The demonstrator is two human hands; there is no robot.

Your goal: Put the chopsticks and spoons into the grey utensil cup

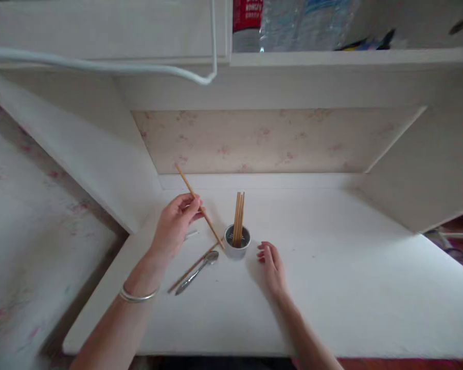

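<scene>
My left hand (pixel 173 221) pinches a wooden chopstick (pixel 187 182) between thumb and fingers. The chopstick slants down to the right, its lower end close beside a metal cup (pixel 236 252). Several upright chopsticks (pixel 238 216) stand in the cup. To the right of the cup, my right hand (pixel 272 264) is at the tabletop, fingers loosely bent and apart, with nothing in them. Another chopstick (pixel 189 271) lies on the table below my left hand, alongside a metal spoon (pixel 196 273). A small pale item (pixel 191 235) lies partly behind my left hand; its kind is unclear.
The white tabletop (pixel 332 288) sits in a niche between side panels, with a flowered back wall (pixel 254 141). Overhead, a shelf (pixel 332 57) bears a red package (pixel 247 15) and clear plastic wrapping (pixel 304 25). A white bent rod (pixel 139 67) crosses the upper left.
</scene>
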